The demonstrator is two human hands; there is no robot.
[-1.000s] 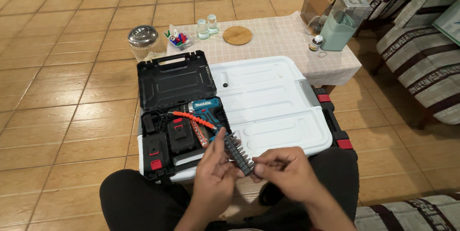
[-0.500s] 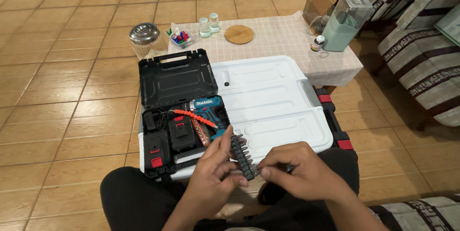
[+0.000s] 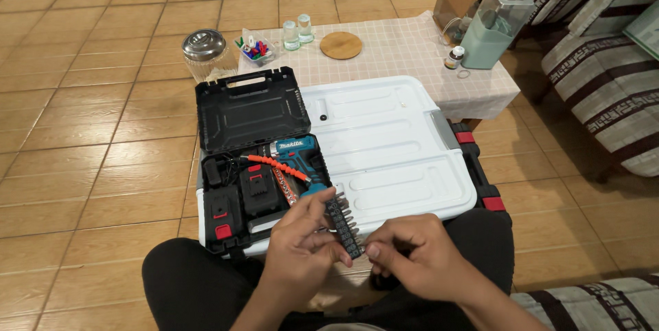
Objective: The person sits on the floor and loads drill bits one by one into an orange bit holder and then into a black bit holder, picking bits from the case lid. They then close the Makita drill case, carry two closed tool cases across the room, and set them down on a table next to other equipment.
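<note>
My left hand [image 3: 302, 248] holds a black strip of screwdriver bits [image 3: 341, 222] upright over my lap. My right hand [image 3: 412, 255] pinches the strip's lower end with thumb and forefinger. Just beyond my hands an open black tool case [image 3: 247, 111] rests on a white storage box lid [image 3: 391, 145]. Inside the case lie a teal cordless drill [image 3: 298, 152], an orange flexible shaft [image 3: 278, 166] and two black batteries with red tabs [image 3: 240, 204].
A low table with a checked cloth [image 3: 405, 49] stands behind the box, carrying a round wooden coaster [image 3: 340, 44], small jars and a green-based container [image 3: 491, 29]. A glass jar with a metal lid [image 3: 204, 53] sits on the tiled floor. Striped sofa [image 3: 604, 77] at right.
My hands and the bit strip shifted slightly left and lower; my right fingers slid closer along the strip's bottom end. The case and box stayed put.
</note>
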